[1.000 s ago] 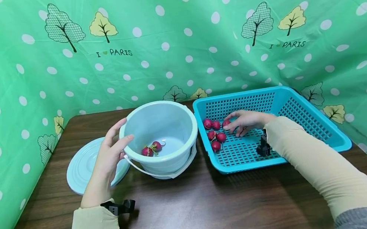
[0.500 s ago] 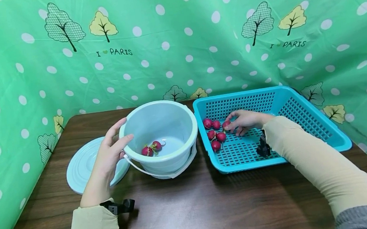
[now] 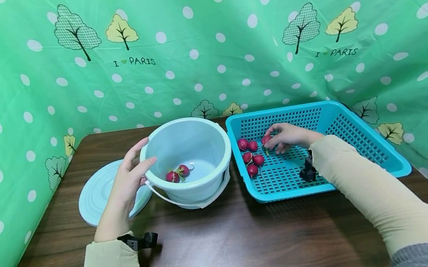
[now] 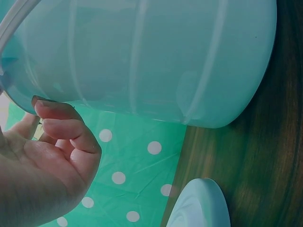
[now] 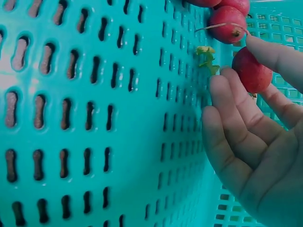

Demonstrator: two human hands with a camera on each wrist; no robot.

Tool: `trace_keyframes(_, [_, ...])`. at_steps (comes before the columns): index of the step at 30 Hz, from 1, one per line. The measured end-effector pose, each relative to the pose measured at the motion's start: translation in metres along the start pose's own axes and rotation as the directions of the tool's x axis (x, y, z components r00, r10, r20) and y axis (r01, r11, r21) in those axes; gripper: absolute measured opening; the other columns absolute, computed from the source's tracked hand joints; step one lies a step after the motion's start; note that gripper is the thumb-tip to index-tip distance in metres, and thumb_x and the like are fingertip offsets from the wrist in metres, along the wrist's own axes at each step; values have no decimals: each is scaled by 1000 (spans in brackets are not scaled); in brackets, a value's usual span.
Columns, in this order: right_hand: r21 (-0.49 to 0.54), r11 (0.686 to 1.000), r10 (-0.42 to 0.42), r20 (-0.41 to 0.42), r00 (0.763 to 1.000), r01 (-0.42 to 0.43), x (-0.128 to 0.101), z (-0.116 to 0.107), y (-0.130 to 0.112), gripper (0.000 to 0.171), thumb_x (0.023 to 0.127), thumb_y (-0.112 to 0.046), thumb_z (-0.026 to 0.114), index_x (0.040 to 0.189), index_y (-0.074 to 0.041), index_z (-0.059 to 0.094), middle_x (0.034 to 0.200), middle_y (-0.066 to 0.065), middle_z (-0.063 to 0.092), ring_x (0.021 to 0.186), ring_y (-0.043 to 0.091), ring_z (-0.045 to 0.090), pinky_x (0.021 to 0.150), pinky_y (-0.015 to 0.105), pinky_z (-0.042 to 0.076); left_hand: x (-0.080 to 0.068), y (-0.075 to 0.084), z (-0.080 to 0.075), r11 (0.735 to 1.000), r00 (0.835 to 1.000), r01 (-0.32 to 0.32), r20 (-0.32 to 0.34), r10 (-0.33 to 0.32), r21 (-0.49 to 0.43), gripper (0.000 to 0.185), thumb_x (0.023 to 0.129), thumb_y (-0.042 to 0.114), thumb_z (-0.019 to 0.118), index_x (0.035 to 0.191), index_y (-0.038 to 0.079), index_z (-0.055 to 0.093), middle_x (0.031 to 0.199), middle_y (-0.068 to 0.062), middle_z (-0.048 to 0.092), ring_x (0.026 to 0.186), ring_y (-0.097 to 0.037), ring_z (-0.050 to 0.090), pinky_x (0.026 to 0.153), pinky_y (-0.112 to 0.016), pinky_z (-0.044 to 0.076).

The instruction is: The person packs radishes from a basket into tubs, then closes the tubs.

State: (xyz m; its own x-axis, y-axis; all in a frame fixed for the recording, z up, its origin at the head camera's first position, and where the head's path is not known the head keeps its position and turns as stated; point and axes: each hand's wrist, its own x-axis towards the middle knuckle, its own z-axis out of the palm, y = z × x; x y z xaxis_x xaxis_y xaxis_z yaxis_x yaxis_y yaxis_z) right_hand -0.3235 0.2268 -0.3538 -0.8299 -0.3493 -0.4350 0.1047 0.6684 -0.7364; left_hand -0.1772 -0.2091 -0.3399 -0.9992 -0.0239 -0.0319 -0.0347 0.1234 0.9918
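My left hand [image 3: 125, 184] grips the rim of a pale blue bucket [image 3: 190, 191], thumb over the edge and fingers outside, as the left wrist view also shows. Two red radishes [image 3: 172, 176] lie on the bucket's floor. Over in the blue basket [image 3: 298, 193], my right hand [image 3: 291, 135] pinches a radish [image 5: 252, 71] between thumb and fingers, a bit of green stem [image 5: 206, 57] showing beside it. Several more radishes [image 3: 258, 160] lie along the basket's left side, just left of the right hand.
A round pale blue lid [image 3: 95, 194] lies on the dark wooden table [image 3: 225, 245], partly behind the left forearm. The bucket's white handle [image 3: 203, 204] hangs down in front. A green dotted cloth [image 3: 196, 74] stands behind the table.
My right hand has taken hold of a radish at the back of the group and shifted it slightly right, away from the others. The left hand and the bucket have stayed put.
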Motion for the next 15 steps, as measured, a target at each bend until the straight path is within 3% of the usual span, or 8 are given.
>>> trace_keyframes(4, [25, 1000, -9, -15, 1000, 9, -2, -1, -2, 50, 92, -24, 71, 129, -4, 44, 102, 9, 71, 77, 23, 67, 79, 41, 56, 0, -1, 0, 1000, 1000, 0, -4, 0, 3, 59, 97, 33, 61, 152, 30, 38, 130, -11, 47, 66, -4, 53, 65, -18, 49])
trace_keyframes(11, [35, 999, -38, -18, 999, 39, -5, -3, -7, 53, 92, -31, 70, 130, -5, 45, 120, 19, 65, 83, 25, 68, 85, 45, 56, 1, -1, 0, 1000, 1000, -3, -3, 3, -4, 59, 97, 32, 62, 151, 29, 38, 126, -9, 48, 63, -4, 52, 63, -17, 48])
trace_keyframes(15, [74, 995, -63, -28, 998, 65, -6, -4, -11, 51, 94, -32, 69, 130, -4, 45, 118, 17, 65, 85, 27, 70, 88, 47, 55, 0, -1, 0, 1000, 1000, -2, -4, 2, 0, 59, 97, 32, 62, 151, 29, 38, 126, -9, 48, 62, -4, 50, 62, -17, 48])
